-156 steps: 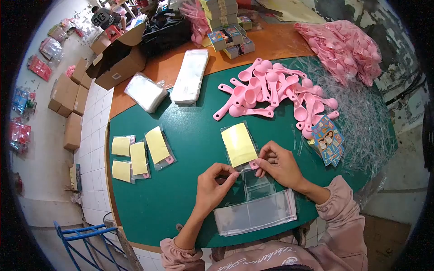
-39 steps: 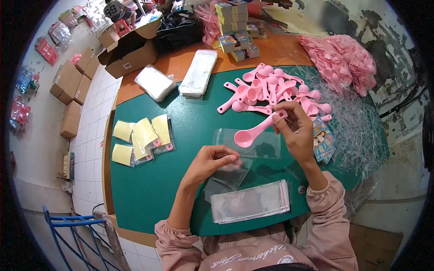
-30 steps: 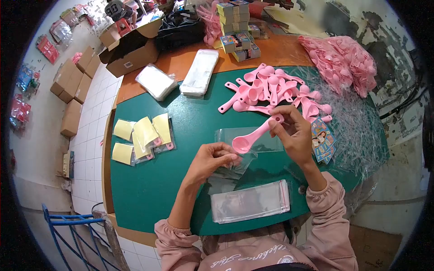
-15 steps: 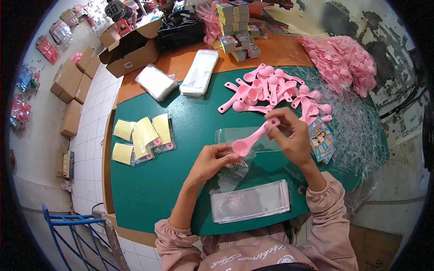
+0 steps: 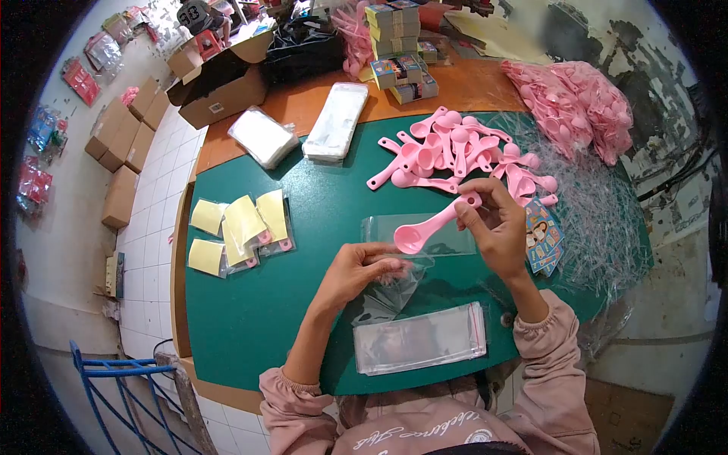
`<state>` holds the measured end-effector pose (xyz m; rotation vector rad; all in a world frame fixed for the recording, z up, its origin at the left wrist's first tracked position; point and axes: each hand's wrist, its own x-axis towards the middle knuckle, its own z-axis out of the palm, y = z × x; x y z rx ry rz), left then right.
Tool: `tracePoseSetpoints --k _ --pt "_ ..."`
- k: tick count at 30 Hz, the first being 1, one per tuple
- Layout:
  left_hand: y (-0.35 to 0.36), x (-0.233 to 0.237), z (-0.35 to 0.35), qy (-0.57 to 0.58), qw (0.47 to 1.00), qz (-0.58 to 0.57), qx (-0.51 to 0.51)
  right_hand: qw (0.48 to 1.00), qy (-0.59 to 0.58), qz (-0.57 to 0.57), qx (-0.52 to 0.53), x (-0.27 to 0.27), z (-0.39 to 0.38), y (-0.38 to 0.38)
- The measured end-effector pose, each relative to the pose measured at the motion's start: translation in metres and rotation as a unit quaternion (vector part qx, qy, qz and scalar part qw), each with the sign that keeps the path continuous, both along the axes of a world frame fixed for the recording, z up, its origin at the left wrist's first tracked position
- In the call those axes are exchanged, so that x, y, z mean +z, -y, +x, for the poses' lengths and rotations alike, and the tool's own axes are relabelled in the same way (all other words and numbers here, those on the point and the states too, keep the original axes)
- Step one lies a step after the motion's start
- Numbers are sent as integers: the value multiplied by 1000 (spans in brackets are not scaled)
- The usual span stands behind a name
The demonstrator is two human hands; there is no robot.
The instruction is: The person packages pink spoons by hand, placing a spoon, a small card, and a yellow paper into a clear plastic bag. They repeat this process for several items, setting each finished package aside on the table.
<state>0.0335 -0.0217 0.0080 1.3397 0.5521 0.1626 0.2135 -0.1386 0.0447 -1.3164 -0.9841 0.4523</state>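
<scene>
My right hand [image 5: 497, 227] pinches a pink plastic measuring spoon [image 5: 440, 226] by the holed end of its handle. The spoon's bowl points left, just above the fingers of my left hand [image 5: 362, 271]. My left hand is closed on a clear plastic bag [image 5: 394, 290], whose lower part hangs over the green table. Another flat clear bag [image 5: 455, 244] lies behind it. Nearer to me is a stack of clear bags [image 5: 419, 339]. Beyond my right hand lies a heap of pink spoons [image 5: 462, 144], and beside that hand are blue printed cards [image 5: 544, 241].
At left lie several packed bags with yellow cards [image 5: 244, 226]. Farther back are two stacks of clear packaging [image 5: 336, 121], banded card bundles [image 5: 394, 45] and an open carton [image 5: 221, 95]. Bagged pink spoons [image 5: 569, 106] and crumpled plastic [image 5: 599, 220] fill the right side. A person [image 5: 203, 19] sits far back.
The spoon has moved up and to the right with my right hand, so its bowl has come away from my left thumb. My left hand stays nearly in place.
</scene>
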Motion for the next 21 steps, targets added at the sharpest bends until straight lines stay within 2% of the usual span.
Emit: tracePoseSetpoints --k 5,10,13,16,21 --pt "1 1 1 0 1000 -11 3 1000 8 -10 -12 2 1 2" --pt "-2 -3 0 -32 999 41 -14 998 38 -43 22 2 -1 2" --pt "0 -6 0 -3 1000 -5 2 996 52 -59 33 0 0 1" --pt "0 -5 0 -20 1000 16 -3 995 60 -74 36 0 -2 2" --pt "2 -3 0 -43 999 13 20 999 25 -26 6 1 -2 3"
